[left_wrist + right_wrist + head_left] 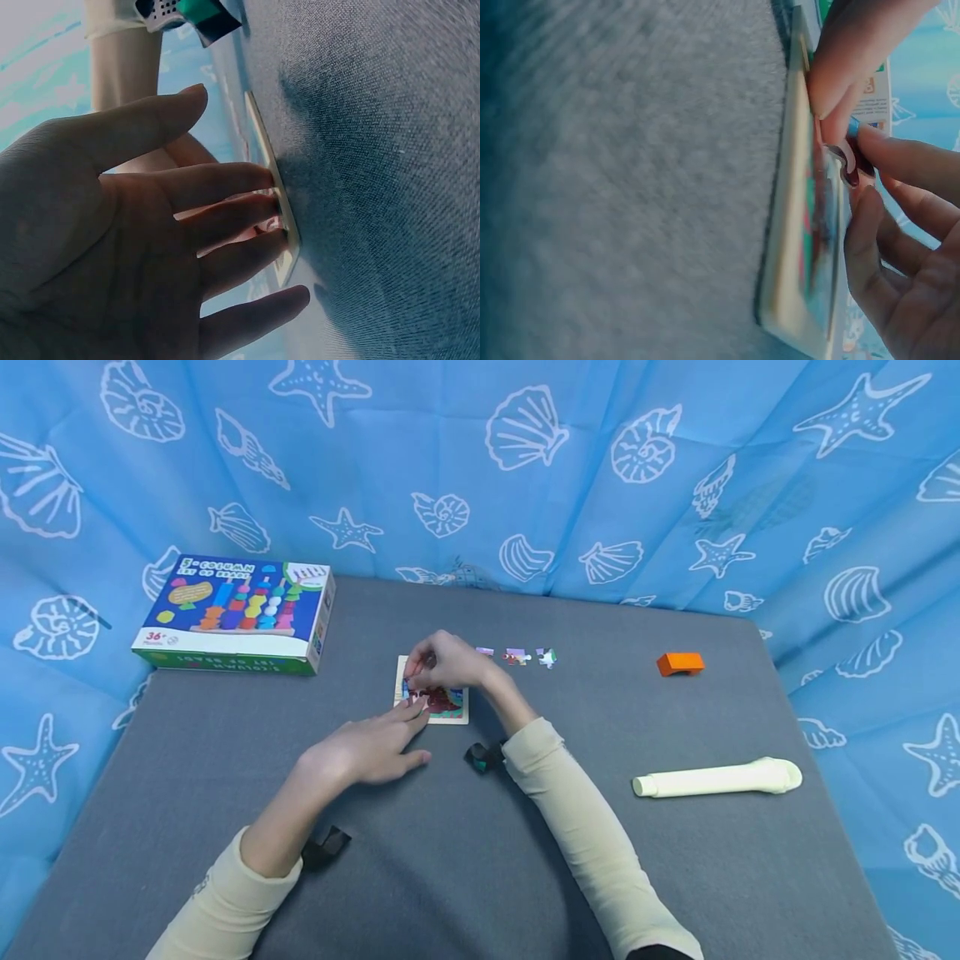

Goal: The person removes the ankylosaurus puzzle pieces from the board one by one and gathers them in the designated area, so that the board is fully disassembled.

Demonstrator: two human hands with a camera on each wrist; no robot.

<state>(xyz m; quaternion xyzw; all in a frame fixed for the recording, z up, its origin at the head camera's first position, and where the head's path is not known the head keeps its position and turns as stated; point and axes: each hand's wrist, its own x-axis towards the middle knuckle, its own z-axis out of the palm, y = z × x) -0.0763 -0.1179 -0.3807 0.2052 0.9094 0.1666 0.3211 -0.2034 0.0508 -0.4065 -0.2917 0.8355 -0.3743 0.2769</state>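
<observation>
A small jigsaw puzzle in a pale wooden tray [465, 714] lies flat near the middle of the table. My left hand [371, 747] reaches to its near left side, straight fingertips resting on the puzzle and thumb spread away. Over the tray's upper left, my right hand [453, 660] bends down. In the right wrist view its thumb and finger pinch a dark red puzzle piece [864, 161], which tilts up from the tray surface beside a left fingertip. Part of the picture is hidden under both hands. Several loose puzzle pieces [517, 657] lie in a row right of the right hand.
A bead-set box [225, 614] stands at the back left. On the right are an orange arch block [681, 664] and a cream-coloured stick [716, 778]. Black wrist devices [480, 757] hang under both forearms. A blue shell-print curtain [450, 460] borders the grey table.
</observation>
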